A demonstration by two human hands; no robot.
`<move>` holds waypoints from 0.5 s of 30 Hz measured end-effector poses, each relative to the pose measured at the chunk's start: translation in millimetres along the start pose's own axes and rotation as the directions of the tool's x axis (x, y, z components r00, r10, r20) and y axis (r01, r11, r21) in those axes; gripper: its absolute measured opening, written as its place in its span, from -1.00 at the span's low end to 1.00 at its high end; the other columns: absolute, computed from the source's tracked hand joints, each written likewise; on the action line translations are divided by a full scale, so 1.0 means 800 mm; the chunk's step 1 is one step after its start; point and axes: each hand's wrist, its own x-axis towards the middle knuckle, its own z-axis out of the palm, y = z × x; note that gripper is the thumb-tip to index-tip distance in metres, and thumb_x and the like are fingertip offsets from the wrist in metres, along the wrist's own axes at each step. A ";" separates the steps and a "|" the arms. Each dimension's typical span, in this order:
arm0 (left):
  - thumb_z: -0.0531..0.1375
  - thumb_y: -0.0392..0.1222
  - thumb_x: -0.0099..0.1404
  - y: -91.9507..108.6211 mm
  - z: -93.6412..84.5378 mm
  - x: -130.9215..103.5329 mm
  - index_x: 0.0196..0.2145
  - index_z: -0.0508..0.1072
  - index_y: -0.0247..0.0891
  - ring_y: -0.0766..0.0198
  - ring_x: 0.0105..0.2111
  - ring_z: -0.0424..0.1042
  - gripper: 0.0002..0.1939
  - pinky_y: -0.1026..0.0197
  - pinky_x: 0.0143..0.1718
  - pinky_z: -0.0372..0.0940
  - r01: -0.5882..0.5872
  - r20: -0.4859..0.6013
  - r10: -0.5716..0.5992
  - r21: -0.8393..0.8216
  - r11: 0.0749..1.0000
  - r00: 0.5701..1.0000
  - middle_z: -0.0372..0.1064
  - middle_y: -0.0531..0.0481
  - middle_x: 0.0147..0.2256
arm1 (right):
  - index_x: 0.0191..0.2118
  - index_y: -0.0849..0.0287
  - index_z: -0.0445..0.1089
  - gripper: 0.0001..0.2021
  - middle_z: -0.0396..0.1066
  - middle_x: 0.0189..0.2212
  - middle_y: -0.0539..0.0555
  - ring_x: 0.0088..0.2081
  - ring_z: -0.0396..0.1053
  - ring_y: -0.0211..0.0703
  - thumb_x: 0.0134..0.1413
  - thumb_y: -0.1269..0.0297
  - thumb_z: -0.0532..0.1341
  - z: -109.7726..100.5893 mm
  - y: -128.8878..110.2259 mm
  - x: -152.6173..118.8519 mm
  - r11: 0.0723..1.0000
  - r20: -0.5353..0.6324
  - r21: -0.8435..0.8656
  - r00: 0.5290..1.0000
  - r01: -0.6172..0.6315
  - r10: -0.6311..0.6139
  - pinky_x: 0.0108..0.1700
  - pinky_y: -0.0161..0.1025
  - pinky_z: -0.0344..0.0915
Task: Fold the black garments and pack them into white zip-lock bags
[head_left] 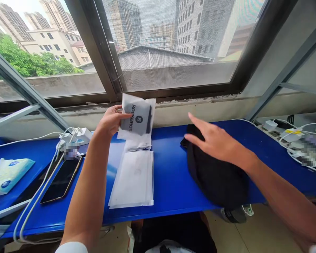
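My left hand [113, 118] pinches a frosted plastic bag [139, 117] with dark contents and a ROCKBROS logo, held up near the windowsill. Below it, more frosted bags [134, 179] lie flat in a stack on the blue table [168, 175]. My right hand [213, 140] is over the upper part of a black cloth item [216, 175], fingers spread and nothing held. Whether that hand touches the cloth, I cannot tell.
To the left are a phone [61, 181], a tissue pack [10, 175] and white cables with plugs [73, 137]. A power strip [287, 135] with cables stands at the right. Grey metal bars [287, 70] slant at both sides.
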 end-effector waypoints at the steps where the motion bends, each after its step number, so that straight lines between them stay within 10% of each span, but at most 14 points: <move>1: 0.49 -0.23 -0.12 0.011 0.008 -0.011 -0.08 0.47 -0.26 -0.01 -0.18 0.62 -0.40 0.02 -0.19 0.55 -0.045 0.068 0.051 -0.083 0.995 0.996 0.60 -0.12 -0.22 | 0.52 0.09 -0.02 -0.22 0.24 0.38 0.28 0.33 0.30 0.24 0.37 -0.21 0.08 -0.006 -0.020 0.020 0.991 -0.111 0.130 0.994 0.017 -0.002 0.30 0.21 0.32; 8: 0.53 -0.17 -0.05 0.026 0.072 -0.054 -0.07 0.49 -0.28 -0.05 -0.15 0.62 -0.42 -0.02 -0.15 0.56 -0.158 0.403 0.222 -0.186 0.970 0.888 0.61 -0.18 -0.18 | -0.07 0.09 0.49 -0.67 0.55 -0.21 0.11 -0.19 0.54 -0.10 0.36 -0.06 0.19 0.007 -0.058 0.095 0.878 -0.606 0.435 0.787 0.200 0.121 -0.22 -0.22 0.47; 11: 0.50 -0.08 0.07 0.026 0.074 -0.051 0.02 0.46 -0.22 0.05 -0.04 0.58 -0.41 0.07 -0.06 0.52 -0.386 0.219 0.408 -0.134 0.913 0.887 0.57 -0.17 -0.07 | -0.16 0.07 0.47 -0.75 0.51 -0.27 0.07 -0.26 0.49 -0.13 0.34 0.00 0.22 0.006 -0.057 0.085 0.890 -0.593 0.390 0.804 0.237 0.046 -0.32 -0.24 0.41; 15: 0.39 -0.01 0.28 0.042 0.077 -0.062 -0.05 0.53 -0.18 0.18 -0.03 0.54 -0.66 0.16 0.02 0.45 -0.638 0.171 0.628 0.006 0.770 0.759 0.55 -0.11 -0.06 | -0.20 0.04 0.44 -0.80 0.46 -0.31 0.04 -0.33 0.42 -0.15 0.38 0.06 0.19 0.004 -0.072 0.073 0.908 -0.562 0.289 0.821 0.304 -0.097 -0.29 -0.19 0.38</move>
